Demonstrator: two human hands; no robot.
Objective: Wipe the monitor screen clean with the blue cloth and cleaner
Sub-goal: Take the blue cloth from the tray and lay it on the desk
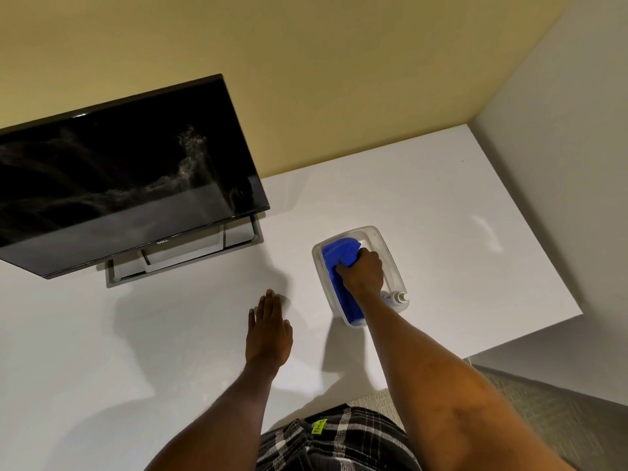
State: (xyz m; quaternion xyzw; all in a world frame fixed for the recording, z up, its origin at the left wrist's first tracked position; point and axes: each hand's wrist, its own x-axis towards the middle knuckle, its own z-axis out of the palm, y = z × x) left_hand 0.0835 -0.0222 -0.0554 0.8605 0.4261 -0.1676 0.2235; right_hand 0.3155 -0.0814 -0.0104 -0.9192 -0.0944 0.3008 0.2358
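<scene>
I see the right fingers (369, 257) curled tight into the blue cloth (334, 254), bunching it. The right hand (362, 275) is inside a clear plastic bin (390, 248) on the white desk (441, 215). The cloth lies along the bin's left side. The cleaner bottle (398, 298) is at the bin's near end, just beside the wrist. The left hand (268, 329) is flat over the desk, fingers straight and together; contact unclear. The monitor (119, 178) stands well left, its screen streaked with spray.
</scene>
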